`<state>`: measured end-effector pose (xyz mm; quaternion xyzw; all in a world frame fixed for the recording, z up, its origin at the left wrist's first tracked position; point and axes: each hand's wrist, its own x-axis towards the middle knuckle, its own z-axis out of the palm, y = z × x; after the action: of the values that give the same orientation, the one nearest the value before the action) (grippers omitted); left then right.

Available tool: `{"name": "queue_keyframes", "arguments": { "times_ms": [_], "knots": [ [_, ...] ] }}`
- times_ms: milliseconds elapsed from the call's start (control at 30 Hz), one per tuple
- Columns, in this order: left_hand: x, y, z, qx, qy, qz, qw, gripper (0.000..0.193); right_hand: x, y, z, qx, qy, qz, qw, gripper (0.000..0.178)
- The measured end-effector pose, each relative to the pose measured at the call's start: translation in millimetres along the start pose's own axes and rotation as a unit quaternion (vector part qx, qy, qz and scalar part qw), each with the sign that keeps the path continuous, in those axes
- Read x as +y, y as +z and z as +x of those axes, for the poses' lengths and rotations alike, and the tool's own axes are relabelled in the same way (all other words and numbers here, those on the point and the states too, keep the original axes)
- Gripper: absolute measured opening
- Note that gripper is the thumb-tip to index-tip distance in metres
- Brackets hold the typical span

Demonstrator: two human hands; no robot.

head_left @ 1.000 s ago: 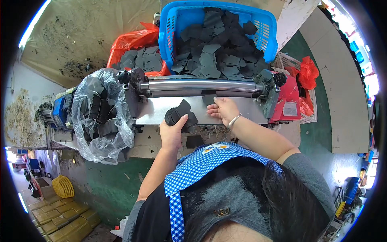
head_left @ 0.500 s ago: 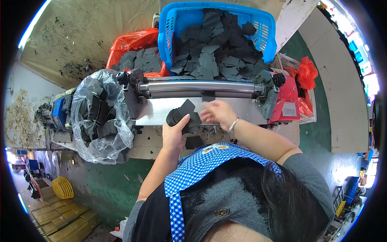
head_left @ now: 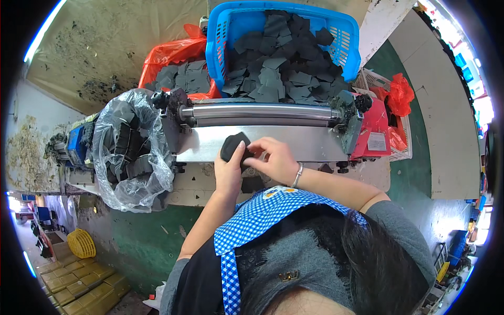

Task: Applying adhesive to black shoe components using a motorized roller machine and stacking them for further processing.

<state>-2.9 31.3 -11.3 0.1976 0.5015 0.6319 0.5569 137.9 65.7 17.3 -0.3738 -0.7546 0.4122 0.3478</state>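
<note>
A small stack of thin black foam-like pieces [head_left: 231, 147] is gripped in my left hand [head_left: 228, 173], with the thumb pressed on top. At the stack's right edge, the bent thumb and fingers of my right hand [head_left: 279, 161] close on the pieces. Both hands are over the front of a flat metal plate [head_left: 315, 143]. Just beyond the plate lies a shiny steel roller [head_left: 262, 112], set between the machine's end blocks. Another dark piece [head_left: 252, 184] lies near the plate's front edge, below my hands.
Behind the roller, a blue plastic basket [head_left: 212, 52] holds many loose black pieces. A red bag [head_left: 169, 54] with similar pieces stands beside it. To the left is a clear plastic bag [head_left: 157, 190] of stacked pieces. A red machine housing [head_left: 374, 126] flanks the plate's right end.
My right hand has moved left from the plate to the stack. The dark piece at the roller is out of sight. Pieces that stuck out of the stack now sit closer together.
</note>
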Motion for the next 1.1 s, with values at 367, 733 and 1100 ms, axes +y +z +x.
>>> {"name": "queue_keyframes", "arguments": {
  "times_ms": [367, 733, 1100],
  "knots": [
    [6, -12, -13, -0.029, 0.001, -0.029, 0.999, 0.024, -2, -8, -3, -0.037, 0.036, 0.005, 0.999, 0.035],
    [8, -8, -14, 0.011, 0.020, 0.011, 1.000, 0.024, 18, 0, -7, -0.060, 0.246, 0.315, 0.915, 0.017],
    [14, -18, -7, -0.026, 0.049, 0.048, 0.997, 0.031, 39, -12, 8, 0.062, 0.431, 0.377, 0.817, 0.021]
  ]
}}
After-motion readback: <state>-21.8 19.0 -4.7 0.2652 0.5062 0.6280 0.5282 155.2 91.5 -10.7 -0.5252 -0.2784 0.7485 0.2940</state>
